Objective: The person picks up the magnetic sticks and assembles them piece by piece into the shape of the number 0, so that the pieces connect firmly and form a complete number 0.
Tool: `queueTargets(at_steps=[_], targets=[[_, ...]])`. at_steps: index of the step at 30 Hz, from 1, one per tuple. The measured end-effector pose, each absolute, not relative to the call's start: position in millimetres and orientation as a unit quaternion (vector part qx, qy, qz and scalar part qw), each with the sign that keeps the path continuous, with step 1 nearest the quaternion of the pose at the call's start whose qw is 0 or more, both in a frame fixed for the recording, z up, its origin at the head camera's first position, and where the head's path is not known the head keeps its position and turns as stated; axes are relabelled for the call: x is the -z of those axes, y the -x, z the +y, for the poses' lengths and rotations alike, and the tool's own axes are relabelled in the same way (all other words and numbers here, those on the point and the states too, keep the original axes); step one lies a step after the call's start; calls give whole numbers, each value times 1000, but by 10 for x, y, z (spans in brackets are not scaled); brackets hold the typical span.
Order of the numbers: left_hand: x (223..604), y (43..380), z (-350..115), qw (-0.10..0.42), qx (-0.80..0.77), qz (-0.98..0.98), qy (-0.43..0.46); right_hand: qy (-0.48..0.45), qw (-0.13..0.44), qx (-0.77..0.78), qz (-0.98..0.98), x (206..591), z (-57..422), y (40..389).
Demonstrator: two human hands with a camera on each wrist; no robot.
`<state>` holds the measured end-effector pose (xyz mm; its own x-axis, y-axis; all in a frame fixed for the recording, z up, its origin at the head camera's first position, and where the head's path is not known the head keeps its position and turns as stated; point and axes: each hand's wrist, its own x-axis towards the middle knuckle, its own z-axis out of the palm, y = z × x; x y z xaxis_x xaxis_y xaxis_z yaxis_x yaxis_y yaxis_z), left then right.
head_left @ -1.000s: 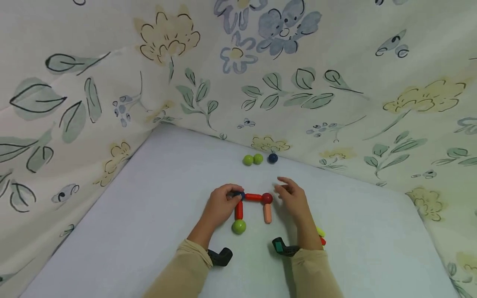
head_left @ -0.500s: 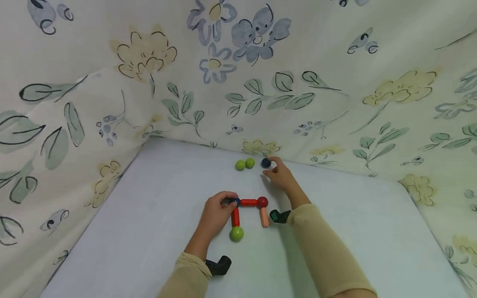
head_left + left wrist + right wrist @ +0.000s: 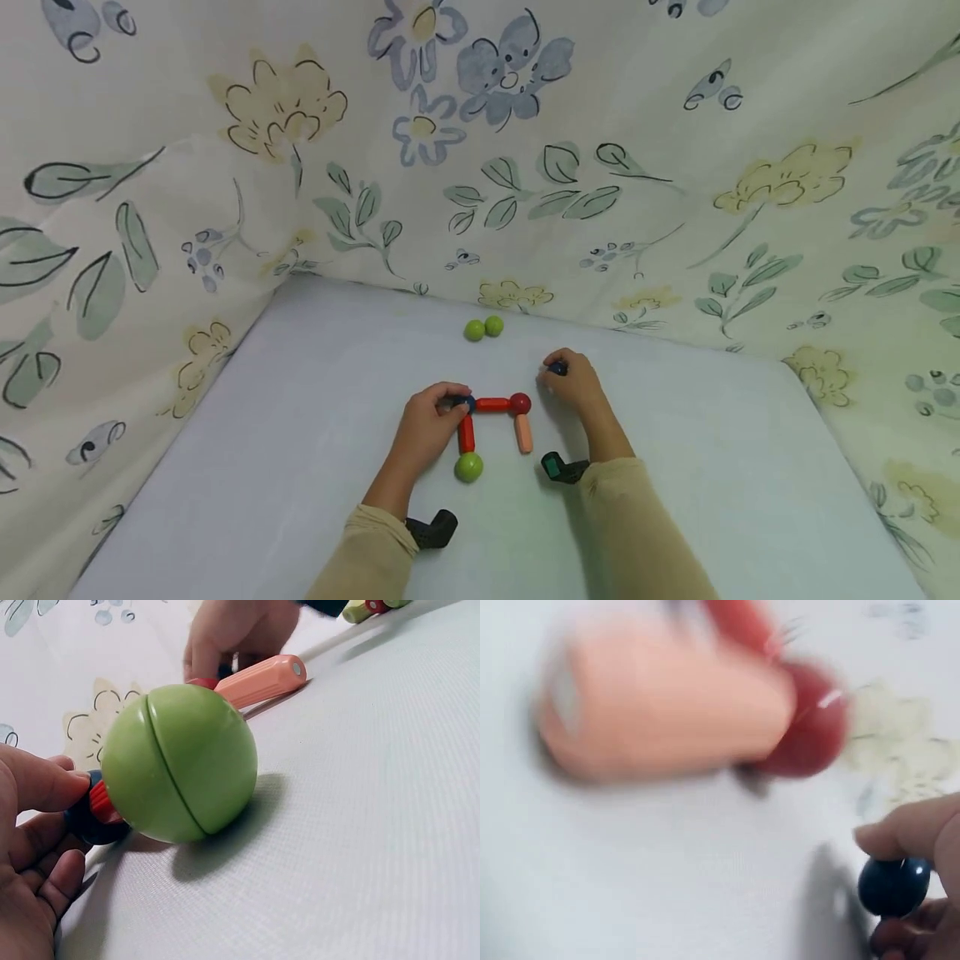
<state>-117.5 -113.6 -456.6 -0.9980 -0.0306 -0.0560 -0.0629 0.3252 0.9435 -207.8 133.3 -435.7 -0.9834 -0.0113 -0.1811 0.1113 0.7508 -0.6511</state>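
Observation:
My left hand (image 3: 429, 423) pinches a dark blue ball (image 3: 468, 405) at the corner of a joined frame. From that ball one red stick (image 3: 492, 405) runs right to a red ball (image 3: 520, 403). A second red stick (image 3: 467, 434) comes down toward me and ends in a green ball (image 3: 468, 467), large in the left wrist view. A salmon stick (image 3: 523, 434) extends down from the red ball, its free end showing a silvery disc in the left wrist view. My right hand (image 3: 577, 385) holds another dark blue ball (image 3: 894, 886) between thumb and fingers, right of the frame.
Two green balls (image 3: 484, 327) sit together at the back of the white table (image 3: 337, 375). Floral cloth (image 3: 570, 250) hangs behind and along the left side. At the top right of the left wrist view lie green pieces (image 3: 367, 609) with a red one.
My right hand reached to the back, took hold of the dark blue ball beside the green balls, and has brought it nearer the frame. The left hand keeps its hold at the corner.

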Motion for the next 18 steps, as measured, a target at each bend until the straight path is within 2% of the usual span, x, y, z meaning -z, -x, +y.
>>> queueTargets(at_steps=[4,12,18], targets=[[4540,1225,-1154,0,-580,814,28,-48,100,378,919,4340,1354,1709],[4566,1268,-1154,7,-579,815,22,-10,151,331,932,4313,1319,1028],[4616,1237,-1113,10,-576,817,13,-8,108,265,958,4387,1139,885]])
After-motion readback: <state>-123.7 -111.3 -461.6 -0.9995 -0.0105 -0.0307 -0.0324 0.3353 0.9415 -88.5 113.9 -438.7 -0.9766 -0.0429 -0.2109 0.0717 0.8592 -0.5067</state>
